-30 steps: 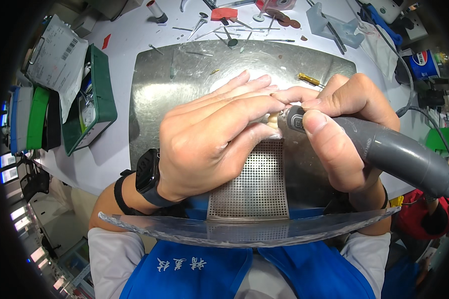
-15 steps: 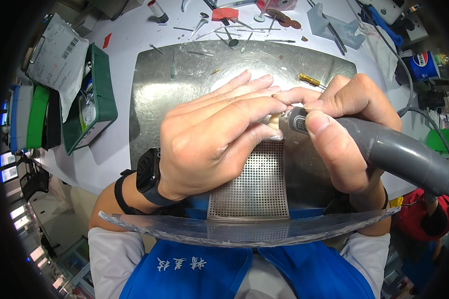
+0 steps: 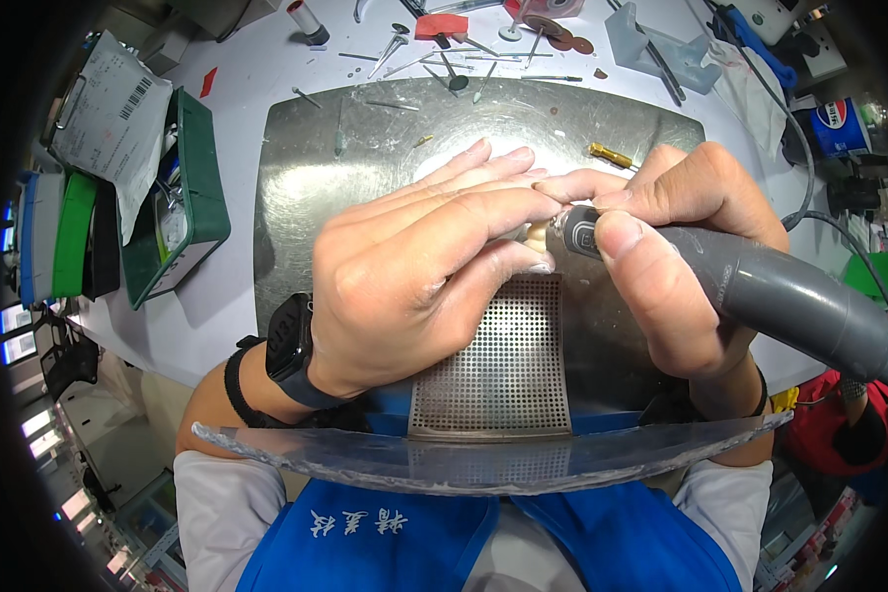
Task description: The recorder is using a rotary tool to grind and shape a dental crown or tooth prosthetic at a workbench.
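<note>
My left hand (image 3: 405, 266) lies over the metal plate with its thumb and fingers closed on a small cream-coloured, tooth-like piece (image 3: 537, 236), mostly hidden between the fingertips. In my right hand (image 3: 686, 252) is a dark grey rotary handpiece (image 3: 799, 301), gripped like a pen near its front end. The handpiece's nose meets the small piece from the right. Whatever tip it carries is hidden by my fingers. Both hands touch at the fingertips. White dust clings to my left thumb tip. Below the hands sits a perforated metal grille (image 3: 493, 355).
A clear shield (image 3: 493, 459) spans in front of my chest. Several burs and discs (image 3: 454, 74) lie beyond the metal plate (image 3: 306, 227); a brass-coloured bit (image 3: 612, 156) rests on it. At left stands a green bin (image 3: 212, 187) with papers. The handpiece cord (image 3: 809, 173) runs along the right.
My hands, the handpiece and the small piece have shifted very slightly up and left together. The handpiece's nose now covers a little more of the piece.
</note>
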Available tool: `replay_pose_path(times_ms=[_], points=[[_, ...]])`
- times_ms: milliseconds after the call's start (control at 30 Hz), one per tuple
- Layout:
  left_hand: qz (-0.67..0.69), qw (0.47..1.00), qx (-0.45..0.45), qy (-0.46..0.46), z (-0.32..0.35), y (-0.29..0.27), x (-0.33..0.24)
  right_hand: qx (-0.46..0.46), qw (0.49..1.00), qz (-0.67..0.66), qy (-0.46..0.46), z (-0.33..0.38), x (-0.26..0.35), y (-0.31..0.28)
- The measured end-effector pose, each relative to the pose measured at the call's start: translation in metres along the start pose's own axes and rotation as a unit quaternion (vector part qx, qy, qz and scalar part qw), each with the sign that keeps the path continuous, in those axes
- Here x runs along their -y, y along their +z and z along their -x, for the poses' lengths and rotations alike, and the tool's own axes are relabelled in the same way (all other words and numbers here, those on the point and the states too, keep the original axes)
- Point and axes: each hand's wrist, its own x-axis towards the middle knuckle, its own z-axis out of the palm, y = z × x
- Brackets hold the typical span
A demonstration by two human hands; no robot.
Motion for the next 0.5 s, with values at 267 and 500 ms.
replay_pose_path(times_ms=[267,500], points=[[0.006,1.000,0.001,0.008,-0.0004,0.0004,0.0002,-0.035,0.999,-0.039,-0.006,0.0007,-0.0003,0.0058],[0.004,1.000,-0.003,0.001,0.0000,0.0002,-0.0005,-0.017,1.000,-0.015,-0.001,0.0005,0.0023,0.0036]])
